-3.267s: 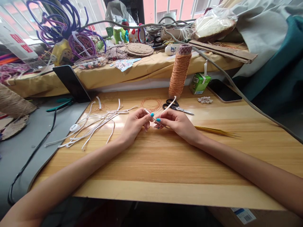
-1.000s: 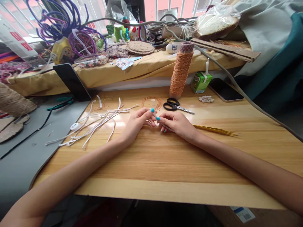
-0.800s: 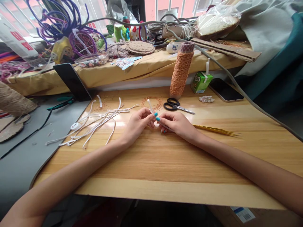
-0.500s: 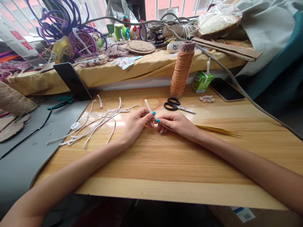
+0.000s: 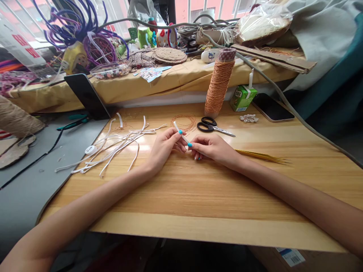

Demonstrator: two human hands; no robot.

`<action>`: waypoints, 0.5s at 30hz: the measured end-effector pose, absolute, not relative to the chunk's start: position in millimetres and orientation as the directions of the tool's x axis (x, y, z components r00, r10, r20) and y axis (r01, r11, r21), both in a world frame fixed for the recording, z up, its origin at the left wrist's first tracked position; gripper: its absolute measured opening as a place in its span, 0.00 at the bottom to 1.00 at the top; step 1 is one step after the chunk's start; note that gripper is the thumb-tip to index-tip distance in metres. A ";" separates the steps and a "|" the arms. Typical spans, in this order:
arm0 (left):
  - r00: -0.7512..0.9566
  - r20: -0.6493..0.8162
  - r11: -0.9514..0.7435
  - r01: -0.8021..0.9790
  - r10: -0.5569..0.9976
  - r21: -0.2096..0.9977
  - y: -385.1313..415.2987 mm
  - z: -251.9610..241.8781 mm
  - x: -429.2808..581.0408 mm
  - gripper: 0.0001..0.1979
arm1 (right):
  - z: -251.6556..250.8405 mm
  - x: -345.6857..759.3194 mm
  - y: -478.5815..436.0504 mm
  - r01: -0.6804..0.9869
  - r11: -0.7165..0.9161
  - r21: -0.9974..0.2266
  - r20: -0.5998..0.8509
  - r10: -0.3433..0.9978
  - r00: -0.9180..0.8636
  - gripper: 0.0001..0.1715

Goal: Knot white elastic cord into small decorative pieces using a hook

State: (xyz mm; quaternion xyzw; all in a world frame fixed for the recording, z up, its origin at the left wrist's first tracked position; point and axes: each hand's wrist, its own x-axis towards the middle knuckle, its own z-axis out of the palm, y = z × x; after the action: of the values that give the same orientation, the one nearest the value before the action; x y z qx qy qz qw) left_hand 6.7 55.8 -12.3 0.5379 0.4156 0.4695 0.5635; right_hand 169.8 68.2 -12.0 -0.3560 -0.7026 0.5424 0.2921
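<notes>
A short white strip point(image 5: 184, 138) is pinched between both hands above the wooden table. My left hand point(image 5: 168, 145) grips it near its upper end, thumb on top. At its lower end, my right hand point(image 5: 209, 148) pinches it between thumb and fingers. Loose white cords point(image 5: 116, 145) lie left of my left hand. Beyond the hands are a coil of thin orange wire point(image 5: 183, 121) and black-handled scissors point(image 5: 210, 125). Golden tweezers point(image 5: 262, 155) rest beside my right wrist.
A cone of orange twine point(image 5: 219, 85) stands at the back, with a green drink carton point(image 5: 243, 98) and a phone point(image 5: 272, 107) to its right. A dark tablet point(image 5: 85, 96) leans at the back left. Craft items crowd the cloth-covered ledge point(image 5: 119, 93).
My left thumb has slid slightly left and up along the strip, away from my right thumb, so more of the strip shows between them. My right hand is almost unmoved.
</notes>
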 end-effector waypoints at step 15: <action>0.190 0.153 -0.150 -0.030 0.970 0.988 54.7 -13.0 5.5 0.07 | -11.6 168.6 67.8 0.186 0.151 -0.971 0.015 0.813 -0.582 0.12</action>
State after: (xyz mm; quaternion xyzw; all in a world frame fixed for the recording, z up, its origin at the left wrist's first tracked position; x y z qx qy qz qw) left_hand 5.5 54.7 -13.0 0.5787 0.4061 0.4901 0.5099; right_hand 168.6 67.8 -11.6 -0.3557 -0.7020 0.5461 0.2872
